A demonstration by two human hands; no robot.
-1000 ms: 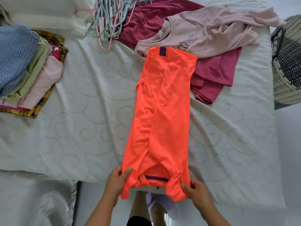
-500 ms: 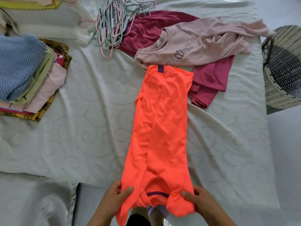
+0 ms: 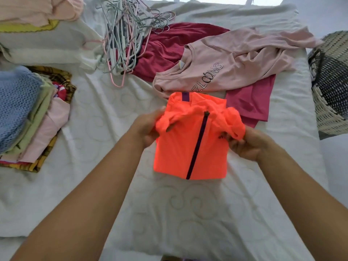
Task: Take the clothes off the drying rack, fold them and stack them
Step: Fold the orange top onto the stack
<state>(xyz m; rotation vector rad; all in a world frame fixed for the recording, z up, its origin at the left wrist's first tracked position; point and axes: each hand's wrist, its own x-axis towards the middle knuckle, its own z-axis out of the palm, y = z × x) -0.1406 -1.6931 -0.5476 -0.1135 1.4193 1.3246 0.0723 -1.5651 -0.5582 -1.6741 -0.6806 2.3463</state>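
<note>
Two hands gripped an orange zip jacket, doubled over on a white bed.
The bed [image 3: 188, 213] wore a white quilted cover stitched in swirls, softly wrinkled. Mid-bed, the thin neon orange jacket [image 3: 180, 153] lay folded into a rough rectangle with a dark purple zip running down it. The left hand [image 3: 148, 129] and right hand [image 3: 246, 144] each clutched a bunched corner of its upper layer, fingers curled into the cloth. To the left sat a stack of folded clothes [image 3: 18, 106], topped by a blue open-knit piece. Just beyond the jacket sprawled a dusty-pink T-shirt [image 3: 235, 63] with outlined lettering, over a magenta garment [image 3: 250, 102] and a maroon garment [image 3: 169, 48]. Tangled wire hangers [image 3: 124, 38] lay farther back, and a woven basket [image 3: 331, 87] stood at the bed's right edge.
</note>
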